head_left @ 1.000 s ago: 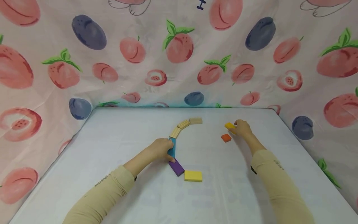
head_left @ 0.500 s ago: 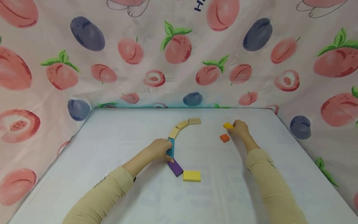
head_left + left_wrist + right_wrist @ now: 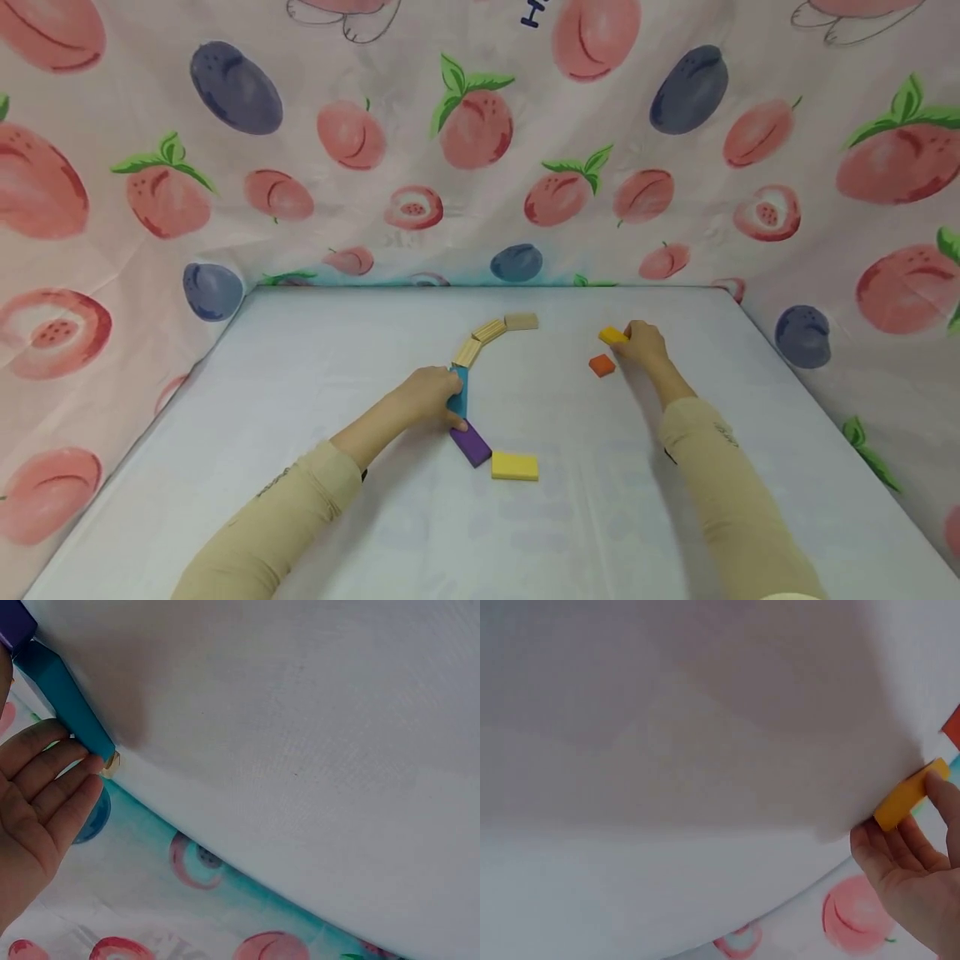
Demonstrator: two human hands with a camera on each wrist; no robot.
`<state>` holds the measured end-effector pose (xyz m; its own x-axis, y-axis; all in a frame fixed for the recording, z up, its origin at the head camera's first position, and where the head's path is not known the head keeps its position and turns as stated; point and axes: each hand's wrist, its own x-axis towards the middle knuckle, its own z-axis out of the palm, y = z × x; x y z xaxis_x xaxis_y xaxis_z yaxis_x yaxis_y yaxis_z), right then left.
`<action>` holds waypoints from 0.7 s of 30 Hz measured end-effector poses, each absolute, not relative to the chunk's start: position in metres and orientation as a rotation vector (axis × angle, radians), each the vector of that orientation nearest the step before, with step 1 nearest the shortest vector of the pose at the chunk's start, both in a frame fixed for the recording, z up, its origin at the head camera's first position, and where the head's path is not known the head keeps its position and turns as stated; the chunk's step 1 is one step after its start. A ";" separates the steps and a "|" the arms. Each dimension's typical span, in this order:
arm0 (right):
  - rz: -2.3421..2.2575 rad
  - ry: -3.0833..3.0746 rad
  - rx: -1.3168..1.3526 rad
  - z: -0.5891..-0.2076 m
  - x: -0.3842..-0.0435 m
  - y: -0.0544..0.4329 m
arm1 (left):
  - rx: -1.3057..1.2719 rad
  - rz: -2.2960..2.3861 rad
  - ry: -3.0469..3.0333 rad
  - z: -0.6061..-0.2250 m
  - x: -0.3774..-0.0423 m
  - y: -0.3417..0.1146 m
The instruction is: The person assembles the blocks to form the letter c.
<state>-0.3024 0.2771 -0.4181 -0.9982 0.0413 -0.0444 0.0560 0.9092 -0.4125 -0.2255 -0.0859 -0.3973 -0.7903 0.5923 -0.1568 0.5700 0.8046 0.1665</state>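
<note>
My left hand (image 3: 427, 396) holds the blue block (image 3: 460, 396) between thumb and fingers. In the left wrist view, its fingertips rest along the side of the blue block (image 3: 66, 697), near a pale wooden end. The thumb is by the purple block (image 3: 471, 443), which meets the blue one at an angle. At the right, my right hand (image 3: 647, 343) pinches a yellow-orange block (image 3: 612, 335). The right wrist view shows the thumb on one face of this yellow-orange block (image 3: 911, 795) and the fingers beneath. Just nearer lies an orange-red block (image 3: 602, 365).
Pale wooden blocks (image 3: 490, 332) continue the curved row beyond the blue block. A light yellow block (image 3: 514, 467) lies at the row's near end, by the purple one. The white tabletop (image 3: 360, 333) ends at a fruit-printed cloth (image 3: 465, 208) behind and on both sides.
The view has shifted slightly, moving everything a little to the left in it. Both hands keep their places on the blue and yellow-orange blocks, and the row looks the same.
</note>
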 end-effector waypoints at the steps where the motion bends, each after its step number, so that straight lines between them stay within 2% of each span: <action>1: -0.665 3.042 0.070 -0.419 -0.303 0.276 | 0.908 0.164 2.793 -0.397 -0.226 -0.086; 11: -0.735 3.039 0.127 -0.416 -0.296 0.269 | 0.871 0.169 2.785 -0.396 -0.226 -0.090; 21: -0.762 3.056 -0.087 -0.406 -0.277 0.280 | 0.892 0.170 2.789 -0.398 -0.223 -0.087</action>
<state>-0.2771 0.2803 -0.4059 -0.9984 -0.0510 0.0225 -0.0556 0.8816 -0.4686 -0.2231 -0.0869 -0.3981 -0.7954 0.5840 -0.1622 0.5600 0.8104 0.1720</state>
